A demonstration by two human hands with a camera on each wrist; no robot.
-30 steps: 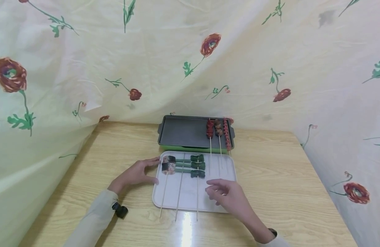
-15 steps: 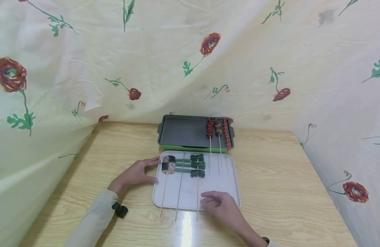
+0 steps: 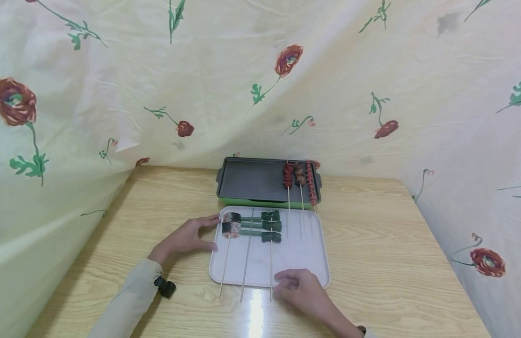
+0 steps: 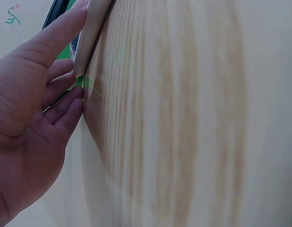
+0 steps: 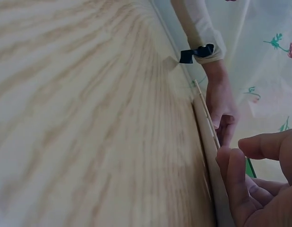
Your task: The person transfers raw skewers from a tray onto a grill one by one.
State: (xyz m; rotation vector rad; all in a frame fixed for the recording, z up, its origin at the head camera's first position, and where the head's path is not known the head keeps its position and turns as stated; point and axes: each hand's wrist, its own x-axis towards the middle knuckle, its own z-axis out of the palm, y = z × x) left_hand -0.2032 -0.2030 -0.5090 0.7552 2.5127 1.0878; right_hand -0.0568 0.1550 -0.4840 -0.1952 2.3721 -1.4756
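Note:
My left hand (image 3: 188, 237) rests at the left side of the white tray (image 3: 302, 263), its fingers and thumb touching the rim. My right hand (image 3: 300, 291) hovers over the tray's front edge, its fingertips beside the lower end of the rightmost skewer stick (image 3: 271, 267). In the right wrist view, a small gap shows between its thumb and index finger. On the tray lie a skewer of pinkish pieces with black skin (image 3: 231, 229) and a bundle of dark green leafy vegetable (image 3: 271, 226), whose stems cross the middle stick (image 3: 245, 263).
Behind the tray stands a black griddle (image 3: 252, 178) with a green base. On its right side lie a dark red meat skewer (image 3: 287, 176), a brown meat skewer (image 3: 299, 173) and a thin red skewer (image 3: 311, 183). Flowered cloth (image 3: 226, 94) surrounds the wooden table (image 3: 370, 234).
My right hand has moved down and slightly left, from over the tray's right part to the lower end of the rightmost stick. The left hand has stayed at the rim.

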